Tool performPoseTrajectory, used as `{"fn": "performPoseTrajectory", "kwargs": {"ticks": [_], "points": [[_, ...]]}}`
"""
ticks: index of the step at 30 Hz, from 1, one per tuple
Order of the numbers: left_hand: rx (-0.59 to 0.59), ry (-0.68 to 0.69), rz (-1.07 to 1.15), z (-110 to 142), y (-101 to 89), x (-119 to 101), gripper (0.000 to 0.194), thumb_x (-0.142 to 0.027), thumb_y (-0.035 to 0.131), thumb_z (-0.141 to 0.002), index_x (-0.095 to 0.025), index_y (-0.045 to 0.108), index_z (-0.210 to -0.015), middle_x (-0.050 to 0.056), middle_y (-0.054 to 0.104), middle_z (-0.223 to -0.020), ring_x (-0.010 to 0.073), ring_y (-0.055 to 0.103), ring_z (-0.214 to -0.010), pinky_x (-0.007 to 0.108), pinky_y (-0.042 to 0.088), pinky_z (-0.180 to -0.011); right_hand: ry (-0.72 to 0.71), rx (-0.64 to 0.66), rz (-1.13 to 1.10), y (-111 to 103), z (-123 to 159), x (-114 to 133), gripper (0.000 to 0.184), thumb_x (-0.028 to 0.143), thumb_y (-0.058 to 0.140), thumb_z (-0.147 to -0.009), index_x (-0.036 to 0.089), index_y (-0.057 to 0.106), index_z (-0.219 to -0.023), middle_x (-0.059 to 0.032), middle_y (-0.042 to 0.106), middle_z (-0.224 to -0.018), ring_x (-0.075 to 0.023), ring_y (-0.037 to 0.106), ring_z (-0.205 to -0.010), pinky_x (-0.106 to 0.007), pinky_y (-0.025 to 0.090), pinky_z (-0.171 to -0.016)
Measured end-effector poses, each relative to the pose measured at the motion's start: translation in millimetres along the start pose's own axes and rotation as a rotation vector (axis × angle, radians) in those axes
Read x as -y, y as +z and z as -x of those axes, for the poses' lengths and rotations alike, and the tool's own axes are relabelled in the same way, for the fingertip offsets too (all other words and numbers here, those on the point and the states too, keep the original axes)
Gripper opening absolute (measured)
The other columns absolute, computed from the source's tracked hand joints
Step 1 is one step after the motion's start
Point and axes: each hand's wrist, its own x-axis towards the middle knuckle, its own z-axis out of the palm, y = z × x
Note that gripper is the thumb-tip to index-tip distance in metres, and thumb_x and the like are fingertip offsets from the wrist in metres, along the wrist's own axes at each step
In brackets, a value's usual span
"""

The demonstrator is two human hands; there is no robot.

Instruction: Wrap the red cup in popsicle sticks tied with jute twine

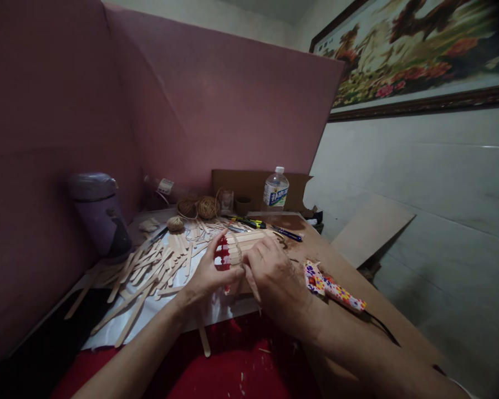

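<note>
A craft piece of craft sticks (244,239), pale wooden sticks side by side in a curved row, is held low over the table. A strand of twine (238,249) runs across the sticks near their left end. My left hand (210,271) grips that end, thumb below and fingers above. Red shows between the rounded stick tips. My right hand (270,271) is closed at the near side, its fingertips pinched where the twine comes down. The exact spot under those fingers is hidden.
Loose craft sticks (162,266) spread over a white sheet at left. Behind are twine balls (208,206), a water bottle (276,191) and a yellow-black utility knife (249,222). A flower-patterned glue gun (332,289) with a cord lies at right. A purple tumbler (100,216) stands far left.
</note>
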Motion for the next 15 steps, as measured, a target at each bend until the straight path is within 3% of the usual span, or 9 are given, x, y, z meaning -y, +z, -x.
{"fn": "performPoseTrajectory", "kwargs": {"ticks": [8, 15], "points": [[0.009, 0.032, 0.011, 0, 1.0, -2, 0.106, -0.037, 0.087, -0.053, -0.026, 0.034, -0.144, 0.014, 0.044, -0.14, 0.0325, 0.053, -0.118, 0.038, 0.053, -0.087, 0.024, -0.036, -0.317, -1, 4, -12, 0.013, 0.011, 0.051, -0.09, 0.014, 0.061, -0.082, -0.0085, 0.061, -0.084, -0.0238, 0.051, -0.088, -0.039, 0.047, -0.081], [0.0, 0.03, -0.013, 2, 3.0, -5, 0.106, -0.036, 0.085, -0.054, -0.025, 0.033, -0.145, 0.015, 0.044, -0.14, 0.033, 0.054, -0.117, 0.041, 0.052, -0.089, -0.048, -0.063, -0.182, -1, 5, -8, 0.02, 0.008, 0.049, -0.09, 0.012, 0.063, -0.077, -0.0092, 0.062, -0.079, -0.024, 0.049, -0.085, -0.038, 0.047, -0.078]]}}
